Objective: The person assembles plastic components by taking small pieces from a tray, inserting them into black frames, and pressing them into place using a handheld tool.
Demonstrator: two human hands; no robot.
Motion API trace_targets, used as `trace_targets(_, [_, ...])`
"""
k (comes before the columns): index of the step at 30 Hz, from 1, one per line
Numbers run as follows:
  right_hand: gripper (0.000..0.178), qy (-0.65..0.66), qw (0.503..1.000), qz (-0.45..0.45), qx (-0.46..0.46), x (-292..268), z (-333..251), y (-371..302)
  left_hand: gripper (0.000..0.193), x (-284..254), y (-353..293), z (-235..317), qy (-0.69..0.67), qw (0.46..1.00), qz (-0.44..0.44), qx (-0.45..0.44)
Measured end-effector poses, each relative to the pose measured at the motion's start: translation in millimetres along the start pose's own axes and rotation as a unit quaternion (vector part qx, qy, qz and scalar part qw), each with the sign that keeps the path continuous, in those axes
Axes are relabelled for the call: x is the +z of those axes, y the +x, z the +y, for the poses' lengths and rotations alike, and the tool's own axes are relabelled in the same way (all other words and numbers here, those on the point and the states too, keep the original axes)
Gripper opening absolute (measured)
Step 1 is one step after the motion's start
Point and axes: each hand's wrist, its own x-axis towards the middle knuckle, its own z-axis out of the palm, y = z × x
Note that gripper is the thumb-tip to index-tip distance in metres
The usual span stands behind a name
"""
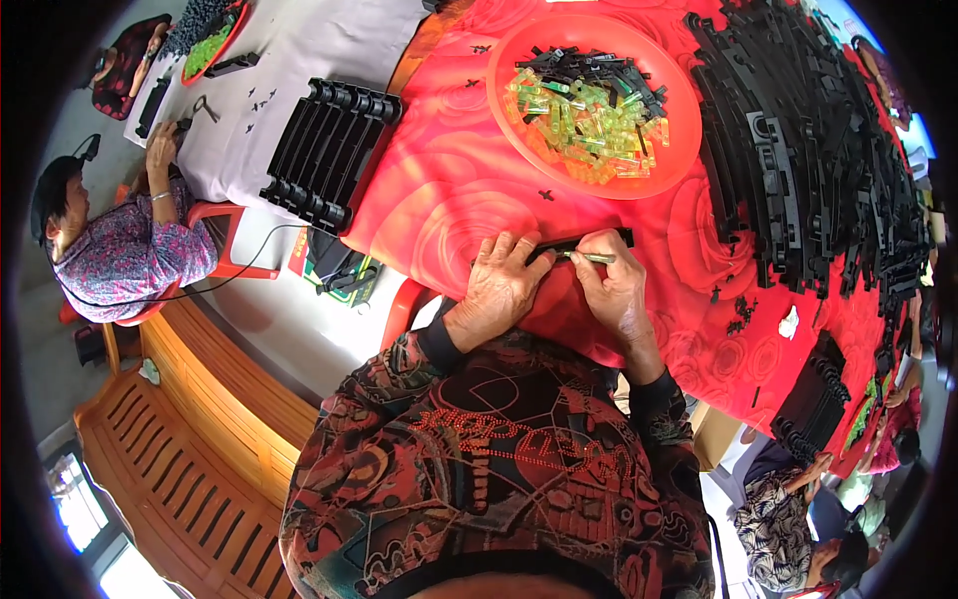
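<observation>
A slim black plastic strip (626, 237) lies at the table's near edge, in front of my body. My left hand (496, 283) pins the strip's left end with its fingers and thumb. Pinched in my right hand (616, 287) is a thin brass-coloured tool (601, 258), its tip pointing left at the strip close to my left thumb. Exactly what the tip touches is too small to make out. Beyond my hands stands a red basin (509, 150) holding clear yellow-green plastic tubes (579, 120) and small black parts (599, 70).
Long black strips (798, 150) are heaped at the right of the red cloth (449, 170). A stack of black strips (329, 150) stands at the left. Tiny black pieces (740, 314) lie scattered. Co-workers sit left (130, 240) and lower right (783, 534); a wooden bench (190, 469) stands lower left.
</observation>
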Motion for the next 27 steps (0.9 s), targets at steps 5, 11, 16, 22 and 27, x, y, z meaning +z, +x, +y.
trace_targets(5, [0.013,0.068,0.995,0.002,0.072,-1,3,-3,0.03,-4,-5,-6,-0.033,0.999,0.009,0.006])
trace_targets(11, [0.012,0.041,0.998,-0.005,0.053,-1,-5,2,0.026,-14,-4,-15,-0.03,0.999,-0.035,0.026])
trace_targets(16, [0.013,0.007,1.0,-0.014,0.02,6,-6,3,0.022,-14,2,-17,-0.023,0.998,-0.051,0.037])
trace_targets(22, [0.013,-0.001,1.0,-0.02,-0.002,10,-8,5,0.02,-18,5,-16,-0.021,0.997,-0.063,0.05])
trace_targets(27, [0.015,-0.031,0.998,-0.04,-0.049,12,-12,6,0.024,-19,10,-16,-0.014,0.994,-0.071,0.081])
